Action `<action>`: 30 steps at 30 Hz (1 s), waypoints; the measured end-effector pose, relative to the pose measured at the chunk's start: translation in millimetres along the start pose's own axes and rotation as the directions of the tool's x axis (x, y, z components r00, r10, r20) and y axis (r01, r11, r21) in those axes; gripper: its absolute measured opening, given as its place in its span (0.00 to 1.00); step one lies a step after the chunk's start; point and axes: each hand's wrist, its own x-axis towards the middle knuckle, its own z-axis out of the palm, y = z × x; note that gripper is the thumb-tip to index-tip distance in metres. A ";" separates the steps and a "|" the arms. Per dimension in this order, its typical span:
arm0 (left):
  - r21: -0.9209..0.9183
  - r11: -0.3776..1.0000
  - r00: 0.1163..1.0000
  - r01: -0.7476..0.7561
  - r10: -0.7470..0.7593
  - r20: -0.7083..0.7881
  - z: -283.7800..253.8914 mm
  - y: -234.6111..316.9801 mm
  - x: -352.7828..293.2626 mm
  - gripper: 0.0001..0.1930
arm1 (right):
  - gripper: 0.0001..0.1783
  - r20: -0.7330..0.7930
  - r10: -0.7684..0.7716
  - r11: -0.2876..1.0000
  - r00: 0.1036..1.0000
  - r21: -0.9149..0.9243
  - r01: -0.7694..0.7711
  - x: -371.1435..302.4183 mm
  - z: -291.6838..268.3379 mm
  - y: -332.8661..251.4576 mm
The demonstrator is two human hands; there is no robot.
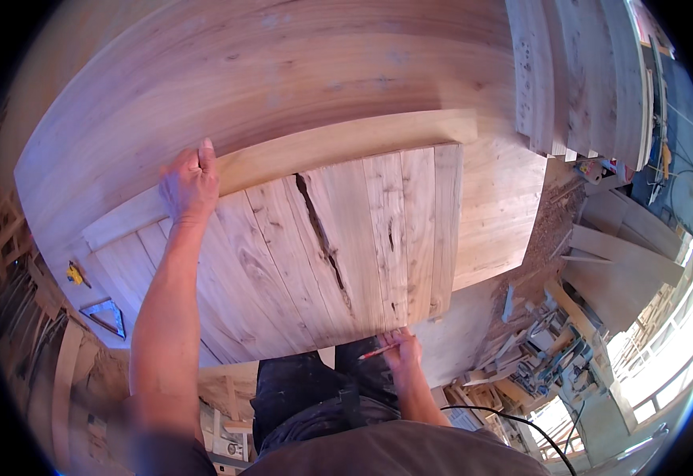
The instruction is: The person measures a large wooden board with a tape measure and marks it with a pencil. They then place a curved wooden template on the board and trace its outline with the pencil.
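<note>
A glued-up wooden panel (283, 262) of several planks lies in front of me, with a long dark crack (320, 230) through one plank. Along its far edge runs a long pale wooden board (346, 135). My left hand (190, 182) is closed over that board near its left part, fingers curled at its far side. At the panel's near edge, my right hand (403, 351) holds a red pencil (376, 351), its tip toward the left. Part of the right hand's grip is hidden by its own fingers.
Beneath the panel is a large wooden tabletop (307, 55). A blue triangular square (104, 317) and a small yellow tool (76, 274) lie at its left. Stacked boards (580, 71) stand at far right. Tools and offcuts (545, 349) crowd the right; a black cable (521, 420) hangs near me.
</note>
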 end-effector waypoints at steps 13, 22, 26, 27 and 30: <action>-0.029 0.992 0.992 -0.127 0.126 -0.030 -4.2 2.6 0.7 0.22 | 0.06 -0.061 0.024 1.000 0.998 -0.006 -0.024 -20.1 31.5 -7.6; -0.057 0.997 0.996 -0.060 0.064 0.066 -7.8 4.0 -0.5 0.22 | 0.26 -0.107 0.018 0.998 0.994 -0.055 -0.024 0.2 4.7 2.9; -0.035 0.996 0.995 -0.086 0.087 0.042 -5.7 2.3 0.7 0.21 | 0.26 0.058 0.000 1.000 0.998 0.005 0.000 18.2 -30.4 11.4; -0.050 0.992 0.993 -0.113 0.114 0.026 -4.7 1.6 0.8 0.21 | 0.26 0.110 0.002 0.999 0.994 0.052 -0.008 23.2 -38.4 12.6; -0.043 0.988 0.989 -0.147 0.146 -0.017 -2.0 -1.0 0.3 0.22 | 0.26 0.668 -0.087 0.954 0.739 0.270 -0.132 30.1 -48.0 14.7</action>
